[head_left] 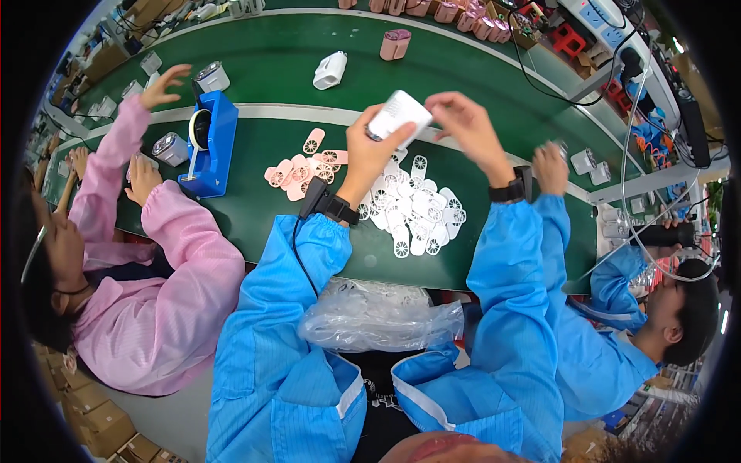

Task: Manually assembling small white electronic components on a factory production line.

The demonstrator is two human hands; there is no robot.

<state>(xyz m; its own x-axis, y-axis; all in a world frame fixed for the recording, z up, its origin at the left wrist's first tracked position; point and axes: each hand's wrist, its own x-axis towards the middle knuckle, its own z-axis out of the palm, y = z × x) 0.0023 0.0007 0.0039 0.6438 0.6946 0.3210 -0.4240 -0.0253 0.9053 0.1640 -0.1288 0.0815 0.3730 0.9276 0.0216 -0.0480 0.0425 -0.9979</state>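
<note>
My left hand (369,153) grips a white, rounded box-shaped device housing (400,113), tilted above the bench. Close to its right end is my right hand (468,130), fingers bent and apart; whether a fingertip touches the housing is hard to tell. Below both hands lies a loose pile of flat white tag-shaped pieces (417,207) with spoked round cut-outs. Pink pieces (296,174) of the same shape lie to the left of that pile.
A blue tape dispenser (220,147) stands at the left. On the green conveyor (270,58) beyond sit a white device (330,70) and a pink device (395,45). Clear plastic bags (378,316) lie at my lap. Co-workers in pink (162,301) and blue (590,363) sit on either side.
</note>
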